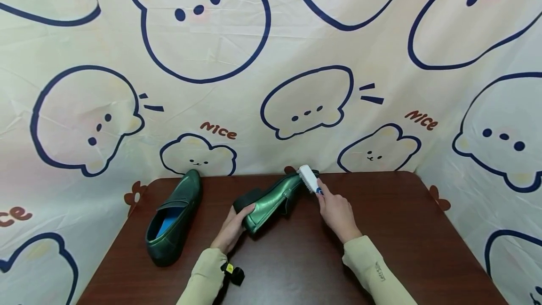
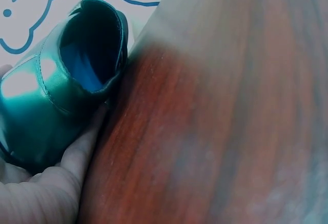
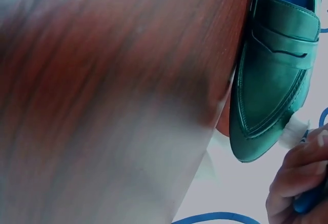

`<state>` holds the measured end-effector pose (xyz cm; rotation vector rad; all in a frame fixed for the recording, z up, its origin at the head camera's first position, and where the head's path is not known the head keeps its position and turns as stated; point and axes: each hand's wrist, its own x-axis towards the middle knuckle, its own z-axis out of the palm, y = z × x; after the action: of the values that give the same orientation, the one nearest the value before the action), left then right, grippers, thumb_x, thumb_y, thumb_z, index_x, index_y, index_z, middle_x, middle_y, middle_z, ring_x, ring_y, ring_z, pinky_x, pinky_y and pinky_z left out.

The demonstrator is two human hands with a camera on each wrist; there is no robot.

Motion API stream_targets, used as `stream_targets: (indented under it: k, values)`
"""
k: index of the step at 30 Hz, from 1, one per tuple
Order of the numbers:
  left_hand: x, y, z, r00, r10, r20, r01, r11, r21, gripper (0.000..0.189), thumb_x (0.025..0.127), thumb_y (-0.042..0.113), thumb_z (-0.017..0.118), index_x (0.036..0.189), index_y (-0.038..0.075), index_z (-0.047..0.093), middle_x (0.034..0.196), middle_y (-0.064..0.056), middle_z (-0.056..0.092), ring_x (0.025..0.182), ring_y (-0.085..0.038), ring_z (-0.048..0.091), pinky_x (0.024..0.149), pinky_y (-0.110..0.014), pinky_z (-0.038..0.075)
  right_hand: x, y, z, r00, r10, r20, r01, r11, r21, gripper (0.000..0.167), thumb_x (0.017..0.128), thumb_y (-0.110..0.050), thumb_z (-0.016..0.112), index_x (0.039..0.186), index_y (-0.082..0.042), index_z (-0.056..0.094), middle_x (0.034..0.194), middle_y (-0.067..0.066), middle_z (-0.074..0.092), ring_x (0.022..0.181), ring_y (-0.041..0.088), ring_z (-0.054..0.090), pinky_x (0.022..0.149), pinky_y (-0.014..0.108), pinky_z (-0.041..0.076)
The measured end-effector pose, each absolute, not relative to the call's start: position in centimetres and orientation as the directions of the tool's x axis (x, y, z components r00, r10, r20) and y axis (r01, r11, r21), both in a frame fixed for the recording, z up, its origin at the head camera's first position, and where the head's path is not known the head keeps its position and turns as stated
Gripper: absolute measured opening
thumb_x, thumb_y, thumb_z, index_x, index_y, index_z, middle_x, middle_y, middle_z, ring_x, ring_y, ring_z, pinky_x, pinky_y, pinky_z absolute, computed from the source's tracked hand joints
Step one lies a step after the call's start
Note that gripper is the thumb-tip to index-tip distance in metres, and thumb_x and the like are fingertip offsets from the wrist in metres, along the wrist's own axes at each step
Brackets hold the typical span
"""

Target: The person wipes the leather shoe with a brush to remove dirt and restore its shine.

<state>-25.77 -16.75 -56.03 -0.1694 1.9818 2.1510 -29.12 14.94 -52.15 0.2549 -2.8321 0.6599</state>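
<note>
A shiny green loafer (image 1: 267, 205) lies tipped on its side in the head view, its dark heel turned up and to the left. My left hand (image 1: 234, 226) grips it round the heel end. In the left wrist view the shoe's opening shows a blue insole (image 2: 84, 70). My right hand (image 1: 338, 212) holds a white brush (image 1: 309, 179) with a blue handle, its bristles right at the shoe's toe. The right wrist view shows the brush head (image 3: 294, 130) against the side of the toe, below the strap across the upper (image 3: 282, 44).
The matching green loafer (image 1: 174, 220) stands upright at the left of the brown wooden table (image 1: 381, 248), toe toward the back. Behind the table hangs a pale cloth (image 1: 250, 107) with cartoon outlines. A small black device (image 1: 234, 274) is strapped at the left wrist.
</note>
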Motion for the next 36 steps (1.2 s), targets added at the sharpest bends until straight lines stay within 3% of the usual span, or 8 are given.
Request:
stream_targets:
  k: [9, 15, 20, 24, 36]
  values:
    - [-25.7, -16.8, -56.1, -0.972, 0.082, -0.220, -0.227, -0.091, 0.970, 0.090, 0.097, 0.050, 0.068, 0.162, 0.015, 0.015, 0.155, -0.018, 0.037, 0.129, -0.028, 0.052, 0.104, -0.040, 0.046, -28.9, 15.1, -51.9, -0.962, -0.074, 0.262, -0.189, 0.873, -0.449, 0.050, 0.108, -0.023, 0.056, 0.155, -0.011, 0.045, 0.092, 0.022, 0.073, 0.058, 0.022, 0.057, 0.054, 0.039, 0.048]
    - [-25.7, -16.9, -56.2, -0.972, 0.089, -0.216, -0.224, -0.100, 0.969, 0.090, 0.098, 0.050, 0.067, 0.162, 0.015, 0.014, 0.154, -0.018, 0.039, 0.127, -0.026, 0.054, 0.102, -0.038, 0.047, -28.2, 14.0, -51.4, -0.944, -0.225, 0.243, -0.322, 0.793, -0.518, 0.051, 0.109, -0.023, 0.055, 0.158, -0.017, 0.042, 0.099, 0.016, 0.074, 0.064, 0.017, 0.055, 0.061, 0.035, 0.047]
    - [-25.8, -16.9, -56.1, -0.973, 0.090, -0.213, -0.222, -0.107, 0.969, 0.090, 0.098, 0.050, 0.067, 0.162, 0.014, 0.014, 0.153, -0.020, 0.039, 0.125, -0.026, 0.055, 0.100, -0.037, 0.048, -27.7, 12.6, -51.3, -0.896, -0.375, 0.240, -0.445, 0.762, -0.471, 0.052, 0.107, -0.024, 0.060, 0.156, -0.021, 0.045, 0.072, -0.002, 0.063, 0.059, 0.011, 0.049, 0.060, 0.029, 0.045]
    - [-25.8, -16.9, -56.1, -0.972, 0.089, -0.218, -0.226, -0.104, 0.968, 0.089, 0.099, 0.049, 0.067, 0.161, 0.014, 0.015, 0.152, -0.020, 0.040, 0.123, -0.026, 0.056, 0.099, -0.036, 0.049, -27.8, 12.0, -51.5, -0.872, -0.411, 0.266, -0.488, 0.776, -0.399, 0.052, 0.105, -0.026, 0.063, 0.154, -0.024, 0.049, 0.062, -0.009, 0.050, 0.054, 0.009, 0.043, 0.055, 0.026, 0.039]
    - [-25.8, -16.7, -56.1, -0.972, 0.076, -0.220, -0.227, -0.096, 0.969, 0.093, 0.097, 0.051, 0.069, 0.162, 0.013, 0.014, 0.156, -0.019, 0.036, 0.129, -0.027, 0.053, 0.104, -0.040, 0.046, -28.7, 13.3, -51.7, -0.936, -0.244, 0.254, -0.329, 0.865, -0.379, 0.052, 0.105, -0.031, 0.062, 0.156, -0.030, 0.048, 0.057, -0.004, 0.048, 0.048, 0.015, 0.041, 0.050, 0.029, 0.035]
